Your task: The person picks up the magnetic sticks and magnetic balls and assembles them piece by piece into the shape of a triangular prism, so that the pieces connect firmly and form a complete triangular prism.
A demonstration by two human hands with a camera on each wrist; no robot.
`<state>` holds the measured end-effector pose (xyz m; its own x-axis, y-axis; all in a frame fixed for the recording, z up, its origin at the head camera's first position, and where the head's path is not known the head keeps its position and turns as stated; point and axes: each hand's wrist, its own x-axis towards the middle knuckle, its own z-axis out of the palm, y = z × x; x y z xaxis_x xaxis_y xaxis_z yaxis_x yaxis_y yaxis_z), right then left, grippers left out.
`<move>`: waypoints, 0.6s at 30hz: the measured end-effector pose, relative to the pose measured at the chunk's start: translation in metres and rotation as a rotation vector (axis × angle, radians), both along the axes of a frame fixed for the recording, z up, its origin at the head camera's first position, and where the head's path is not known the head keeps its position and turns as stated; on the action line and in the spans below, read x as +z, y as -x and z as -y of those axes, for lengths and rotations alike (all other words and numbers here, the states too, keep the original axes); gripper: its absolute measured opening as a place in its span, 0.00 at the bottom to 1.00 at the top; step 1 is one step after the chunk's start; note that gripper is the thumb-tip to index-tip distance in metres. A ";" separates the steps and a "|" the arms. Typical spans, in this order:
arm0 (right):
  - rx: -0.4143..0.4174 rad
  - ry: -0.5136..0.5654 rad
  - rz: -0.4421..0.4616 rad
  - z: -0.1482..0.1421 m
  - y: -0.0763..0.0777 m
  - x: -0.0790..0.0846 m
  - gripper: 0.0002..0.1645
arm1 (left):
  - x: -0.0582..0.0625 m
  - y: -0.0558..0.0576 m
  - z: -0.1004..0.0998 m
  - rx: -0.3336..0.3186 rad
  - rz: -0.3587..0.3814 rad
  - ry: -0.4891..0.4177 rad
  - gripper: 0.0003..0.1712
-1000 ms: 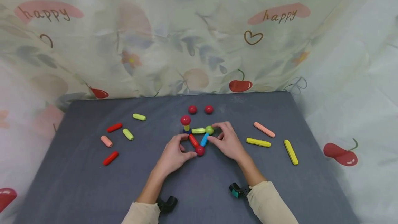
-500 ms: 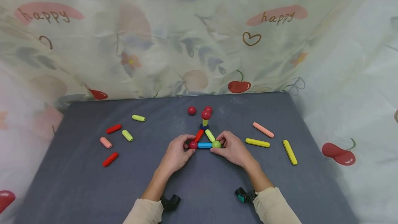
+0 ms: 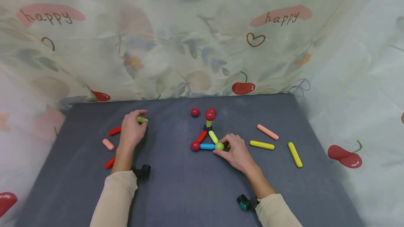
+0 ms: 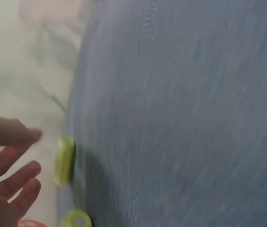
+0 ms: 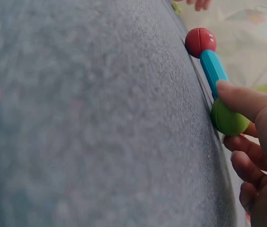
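Note:
On the grey mat (image 3: 189,192) lies a flat triangle of sticks: a red ball (image 3: 195,146), a blue stick (image 3: 207,146) and a green ball (image 3: 219,146) along its near side. A red stick (image 3: 202,136) and a green stick (image 3: 213,136) run up to a dark ball, where a short yellow post carries a red ball (image 3: 209,116). My right hand (image 3: 228,147) pinches the green ball (image 5: 228,118), thumb on top. My left hand (image 3: 136,123) hovers at the far left with fingers spread, just short of a short green stick (image 3: 143,119) (image 4: 65,161).
Red sticks (image 3: 115,130) (image 3: 109,163) and a pink stick (image 3: 108,144) lie around my left hand. Two red balls (image 3: 195,112) sit behind the triangle. A long pink stick (image 3: 267,132) and two yellow sticks (image 3: 262,145) (image 3: 295,154) lie right. A printed curtain closes the back.
The triangle was turned so that the blue stick lies nearest me. My left hand then let go of the red ball and moved left to the green stick. My right hand stays on the green ball.

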<state>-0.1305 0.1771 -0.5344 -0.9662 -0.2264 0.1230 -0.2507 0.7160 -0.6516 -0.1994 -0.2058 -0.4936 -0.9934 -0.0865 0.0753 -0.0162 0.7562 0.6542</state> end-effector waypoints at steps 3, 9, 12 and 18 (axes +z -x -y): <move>-0.003 -0.024 -0.045 0.001 0.001 0.000 0.19 | -0.002 0.008 0.013 0.002 0.052 0.073 0.24; -0.003 -0.024 -0.042 0.001 0.004 0.002 0.19 | -0.009 0.011 0.020 -0.033 0.048 0.172 0.23; -0.008 -0.024 -0.032 0.001 0.004 0.003 0.19 | -0.011 0.013 0.019 -0.045 0.033 0.211 0.20; -0.028 -0.014 -0.002 -0.001 0.004 0.004 0.19 | -0.005 0.004 -0.004 -0.062 -0.025 0.076 0.17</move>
<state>-0.1343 0.1779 -0.5309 -0.9719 -0.2011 0.1222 -0.2320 0.7321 -0.6405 -0.2032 -0.2018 -0.4988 -0.9944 -0.0178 0.1037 0.0476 0.8029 0.5942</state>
